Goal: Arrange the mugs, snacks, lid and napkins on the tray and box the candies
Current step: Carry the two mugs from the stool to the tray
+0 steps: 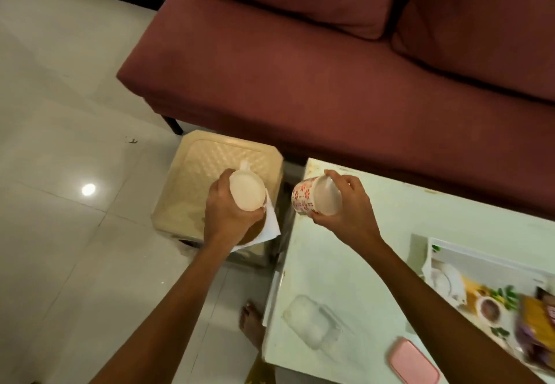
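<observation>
Person seen from own head: two slim forearms, bare along whole visible length. Left hand (229, 214) bare, back and knuckles showing. Right hand (353, 212) bare too, fingers slender. Lower down, between arms, one bare foot (252, 325), toes with pale nails. At bottom edge, small piece of yellowish patterned cloth garment (262, 372), blurred, kind unclear.

Left hand (225, 212), right hand (350, 211): fingers (335, 177) curled.
</observation>
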